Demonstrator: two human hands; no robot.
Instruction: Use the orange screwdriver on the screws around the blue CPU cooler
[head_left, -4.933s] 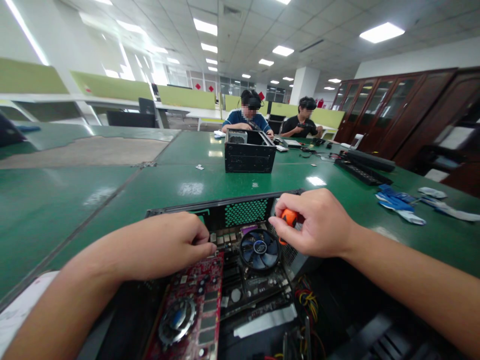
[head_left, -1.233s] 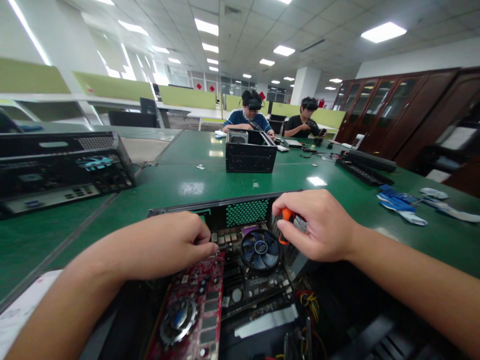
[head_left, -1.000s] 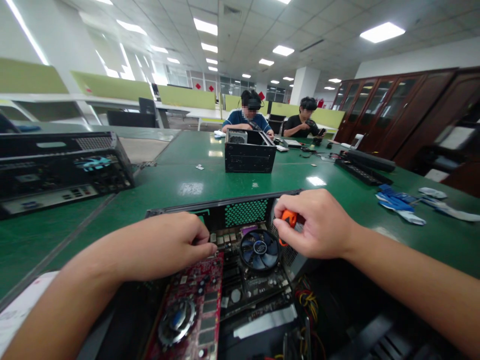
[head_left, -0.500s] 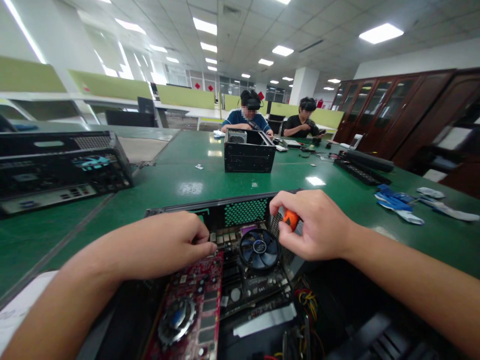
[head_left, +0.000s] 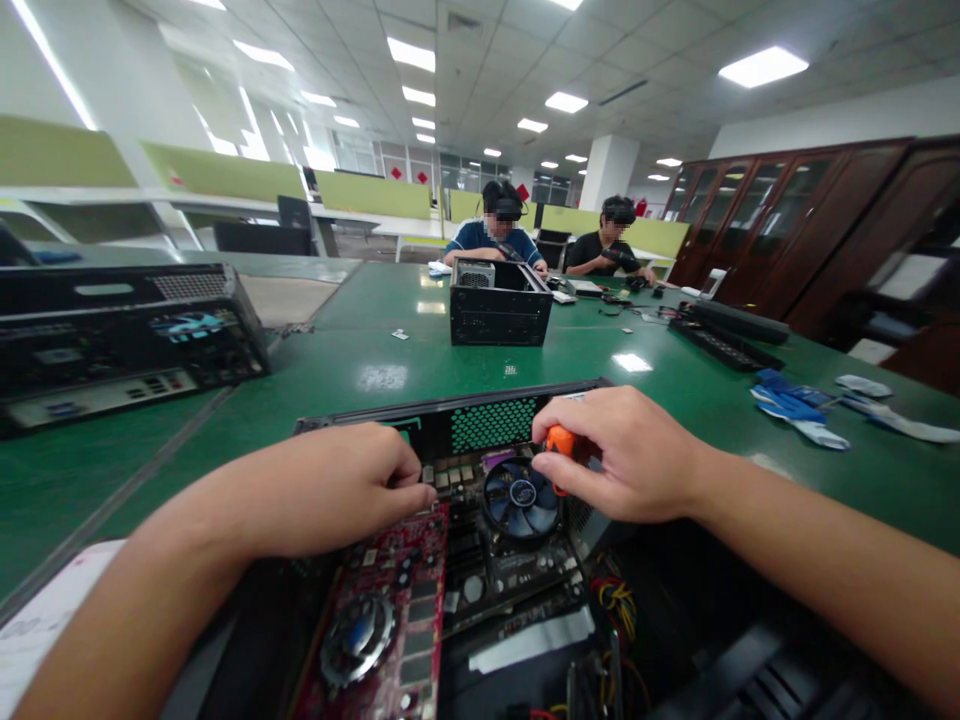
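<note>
My left hand (head_left: 367, 475) is closed at the far end of a red graphics card (head_left: 420, 600), thumb along its edge; the curled fingers hide the exact grip. The card, with its round silver fan, lies inside an open computer case (head_left: 442, 415). My right hand (head_left: 619, 455) is closed round a screwdriver (head_left: 561, 440) with an orange-and-black handle; its shaft cannot be seen. It is held just above the right rim of the black CPU fan (head_left: 521, 495). Below the fan lie the motherboard (head_left: 517, 570) and a flat silver strip (head_left: 532, 640).
Colored cables (head_left: 615, 600) run at the case's right. Another computer case (head_left: 120, 345) stands at left, and a smaller black case (head_left: 499, 315) ahead. Blue-and-white gloves (head_left: 799, 405) lie at right. Two people (head_left: 499, 225) sit across the green table (head_left: 337, 360).
My right hand has shifted slightly left and turned, bringing the orange screwdriver handle over the CPU fan's edge. My left hand stays put. The far-right person's hand has moved toward the table.
</note>
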